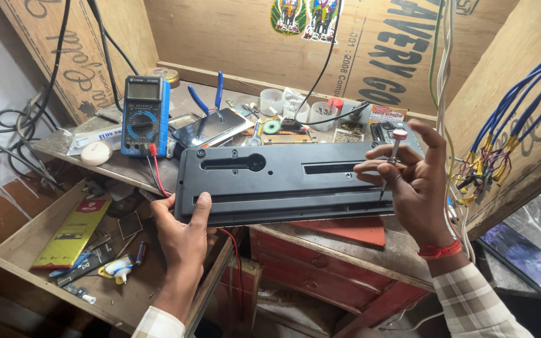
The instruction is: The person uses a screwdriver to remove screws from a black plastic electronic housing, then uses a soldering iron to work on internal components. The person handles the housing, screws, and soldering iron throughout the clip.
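Left hand [183, 235] grips the long black panel [283, 181] at its seven o'clock corner, bracing it on the counter [396, 250]. Right hand [417, 181], at three o'clock, pinches a small screwdriver [392, 159] upright, tip touching the panel. Blue multimeter [145, 116] stands at ten o'clock.

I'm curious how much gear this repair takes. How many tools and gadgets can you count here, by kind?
Black panel, steadied by the left hand: 1
Screwdriver, in the right hand: 1
Multimeter: 1
Blue-handled pliers: 1
Phone: 1
Small white cups: 3, though clutter may hide others
Total: 8
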Motion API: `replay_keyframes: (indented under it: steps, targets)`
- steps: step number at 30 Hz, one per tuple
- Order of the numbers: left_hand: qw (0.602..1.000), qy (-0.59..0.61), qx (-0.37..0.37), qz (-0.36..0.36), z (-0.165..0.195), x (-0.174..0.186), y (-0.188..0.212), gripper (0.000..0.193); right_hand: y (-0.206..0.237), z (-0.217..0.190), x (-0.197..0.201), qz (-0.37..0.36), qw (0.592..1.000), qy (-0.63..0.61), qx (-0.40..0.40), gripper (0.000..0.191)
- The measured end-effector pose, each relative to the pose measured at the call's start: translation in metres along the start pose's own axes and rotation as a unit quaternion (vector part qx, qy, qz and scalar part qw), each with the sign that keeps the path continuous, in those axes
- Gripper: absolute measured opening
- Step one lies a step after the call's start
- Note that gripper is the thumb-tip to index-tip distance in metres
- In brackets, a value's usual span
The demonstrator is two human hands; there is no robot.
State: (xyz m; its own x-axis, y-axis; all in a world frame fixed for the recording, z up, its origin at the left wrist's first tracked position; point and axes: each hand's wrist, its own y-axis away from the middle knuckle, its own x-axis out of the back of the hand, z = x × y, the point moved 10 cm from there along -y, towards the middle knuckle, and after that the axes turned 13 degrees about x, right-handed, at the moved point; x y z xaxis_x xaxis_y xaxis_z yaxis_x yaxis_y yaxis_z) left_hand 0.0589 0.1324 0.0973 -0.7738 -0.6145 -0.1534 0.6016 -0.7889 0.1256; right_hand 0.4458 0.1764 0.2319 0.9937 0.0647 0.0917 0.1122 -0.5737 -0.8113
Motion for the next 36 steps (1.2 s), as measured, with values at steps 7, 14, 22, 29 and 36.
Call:
replay_keyframes:
  steps: [7,14,22,29,36]
  targets:
    - [1.000,0.012,-0.011,0.002,-0.001,0.001,0.000,0.058,0.006,0.012,0.006,0.042,0.995,-0.087,0.008,0.054]
    - [1.000,0.001,-0.005,0.005,-0.003,0.000,-0.002,0.059,0.008,0.016,0.005,0.023,0.997,-0.074,0.001,0.055]
    - [1.000,-0.008,-0.011,0.004,-0.002,0.000,-0.002,0.059,0.007,0.014,0.000,-0.001,0.999,-0.033,0.012,0.054]
    - [1.000,-0.003,-0.010,0.005,-0.003,0.000,-0.001,0.059,0.010,0.009,-0.003,-0.018,0.999,-0.002,0.037,0.055]
    - [1.000,0.006,-0.017,0.003,-0.002,0.000,-0.003,0.059,0.014,0.009,-0.001,-0.052,0.998,0.015,0.028,0.042]
